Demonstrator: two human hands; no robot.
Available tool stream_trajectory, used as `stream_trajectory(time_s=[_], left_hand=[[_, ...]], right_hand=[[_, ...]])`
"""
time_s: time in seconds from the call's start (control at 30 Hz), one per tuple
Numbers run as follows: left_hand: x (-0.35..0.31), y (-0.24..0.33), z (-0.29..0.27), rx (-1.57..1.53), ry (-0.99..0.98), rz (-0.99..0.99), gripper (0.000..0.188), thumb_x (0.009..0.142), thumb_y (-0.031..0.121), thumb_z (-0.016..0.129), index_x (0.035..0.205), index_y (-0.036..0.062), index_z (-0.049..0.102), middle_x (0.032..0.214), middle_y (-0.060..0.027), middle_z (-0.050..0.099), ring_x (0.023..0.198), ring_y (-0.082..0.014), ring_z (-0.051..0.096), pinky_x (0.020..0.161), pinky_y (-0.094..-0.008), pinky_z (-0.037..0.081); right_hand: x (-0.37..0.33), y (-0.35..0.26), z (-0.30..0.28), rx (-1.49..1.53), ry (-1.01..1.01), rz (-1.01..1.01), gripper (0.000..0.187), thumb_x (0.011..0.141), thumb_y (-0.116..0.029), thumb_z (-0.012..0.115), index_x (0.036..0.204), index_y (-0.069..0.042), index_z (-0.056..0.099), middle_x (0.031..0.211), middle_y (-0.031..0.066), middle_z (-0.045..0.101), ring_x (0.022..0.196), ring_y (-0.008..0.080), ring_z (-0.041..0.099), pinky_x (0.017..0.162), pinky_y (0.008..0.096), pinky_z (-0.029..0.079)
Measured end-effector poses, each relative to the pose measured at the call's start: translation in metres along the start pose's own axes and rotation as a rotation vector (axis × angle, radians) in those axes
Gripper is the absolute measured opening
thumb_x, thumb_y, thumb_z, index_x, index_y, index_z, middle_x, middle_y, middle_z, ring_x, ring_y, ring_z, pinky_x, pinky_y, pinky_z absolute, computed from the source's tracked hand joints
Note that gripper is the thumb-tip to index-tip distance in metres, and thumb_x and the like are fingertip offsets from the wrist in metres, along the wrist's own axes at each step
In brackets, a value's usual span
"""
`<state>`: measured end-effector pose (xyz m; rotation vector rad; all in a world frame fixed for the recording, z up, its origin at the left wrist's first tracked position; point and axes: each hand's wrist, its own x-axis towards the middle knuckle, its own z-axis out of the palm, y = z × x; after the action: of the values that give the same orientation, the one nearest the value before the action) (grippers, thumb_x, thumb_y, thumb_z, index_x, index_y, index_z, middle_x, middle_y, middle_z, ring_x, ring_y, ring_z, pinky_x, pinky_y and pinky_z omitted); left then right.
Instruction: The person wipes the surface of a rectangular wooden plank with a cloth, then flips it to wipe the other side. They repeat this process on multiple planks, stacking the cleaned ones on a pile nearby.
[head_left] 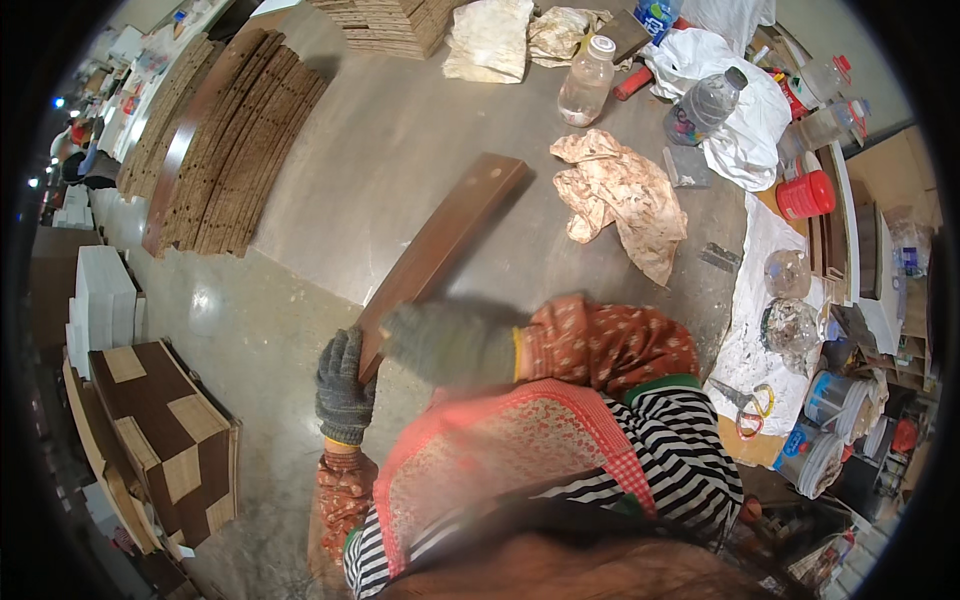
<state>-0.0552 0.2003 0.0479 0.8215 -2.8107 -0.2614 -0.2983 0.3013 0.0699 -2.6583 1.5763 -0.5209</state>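
Note:
A long, narrow brown board (445,235) slants across the grey worktable, its far end resting near the middle and its near end jutting toward me. My left hand (345,388), in a dark grey knitted glove with a yellow cuff, grips the near end from its left side. Close to the board's right edge is my right hand (450,345), gloved alike. Motion blurs its fingers, so whether it touches the board or holds anything cannot be made out. A crumpled, stained cloth (625,200) lies to the right of the board.
Stacked boards (235,140) stand at the left, and another stack (390,22) at the back. Bottles, including a clear one (586,85), a white bag (715,80), a red-lidded jar (805,195) and scissors (745,403) crowd the right side. Brown packages (160,430) sit left of the table.

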Motion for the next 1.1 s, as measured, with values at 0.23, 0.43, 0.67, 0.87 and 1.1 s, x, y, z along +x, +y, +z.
stream_trajectory(time_s=[0.23, 0.43, 0.67, 0.87, 1.1], left_hand=[[-0.006, -0.004, 0.002, 0.008, -0.015, -0.050, 0.075, 0.077, 0.012, 0.071, 0.146, 0.0096, 0.042, 0.144, -0.0122, 0.049, 0.130, -0.0386, 0.045, 0.108, -0.0487, 0.038], [-0.005, -0.002, 0.005, 0.014, 0.003, -0.054, 0.074, 0.077, 0.012, 0.070, 0.145, 0.0093, 0.043, 0.143, -0.0129, 0.050, 0.129, -0.0389, 0.046, 0.108, -0.0485, 0.038], [-0.006, -0.004, 0.001, -0.006, 0.025, -0.052, 0.065, 0.080, 0.012, 0.070, 0.141, 0.0069, 0.049, 0.141, -0.0134, 0.053, 0.128, -0.0362, 0.050, 0.107, -0.0467, 0.040], [-0.013, 0.030, 0.022, 0.142, 0.145, -0.128, 0.072, 0.078, 0.013, 0.067, 0.145, 0.0092, 0.043, 0.144, -0.0175, 0.048, 0.129, -0.0432, 0.046, 0.107, -0.0516, 0.039], [-0.013, 0.065, 0.012, -0.071, 0.078, -0.204, 0.078, 0.080, 0.011, 0.068, 0.151, 0.0089, 0.035, 0.154, -0.0219, 0.034, 0.136, -0.0435, 0.040, 0.110, -0.0515, 0.038]], right_hand=[[-0.069, 0.140, -0.056, -0.286, 0.029, 0.497, 0.041, 0.092, -0.010, 0.048, 0.132, -0.004, 0.056, 0.132, 0.0214, 0.054, 0.125, 0.0360, 0.052, 0.106, 0.0449, 0.042], [-0.061, 0.136, -0.068, -0.202, 0.060, 0.433, 0.044, 0.092, -0.013, 0.050, 0.135, -0.002, 0.052, 0.136, 0.0206, 0.052, 0.127, 0.0386, 0.049, 0.108, 0.0465, 0.040], [-0.077, 0.159, -0.054, -0.362, -0.052, 0.419, 0.050, 0.090, -0.013, 0.048, 0.139, -0.004, 0.049, 0.137, 0.0201, 0.051, 0.126, 0.0375, 0.050, 0.104, 0.0468, 0.042], [-0.092, 0.174, -0.050, -0.169, 0.123, 0.645, 0.046, 0.093, -0.011, 0.047, 0.139, -0.004, 0.048, 0.137, 0.0202, 0.051, 0.126, 0.0334, 0.050, 0.105, 0.0445, 0.040], [-0.074, 0.151, -0.052, -0.011, 0.180, 0.672, 0.035, 0.092, -0.012, 0.060, 0.126, -0.004, 0.059, 0.124, 0.0168, 0.059, 0.116, 0.0326, 0.056, 0.098, 0.0406, 0.046]])
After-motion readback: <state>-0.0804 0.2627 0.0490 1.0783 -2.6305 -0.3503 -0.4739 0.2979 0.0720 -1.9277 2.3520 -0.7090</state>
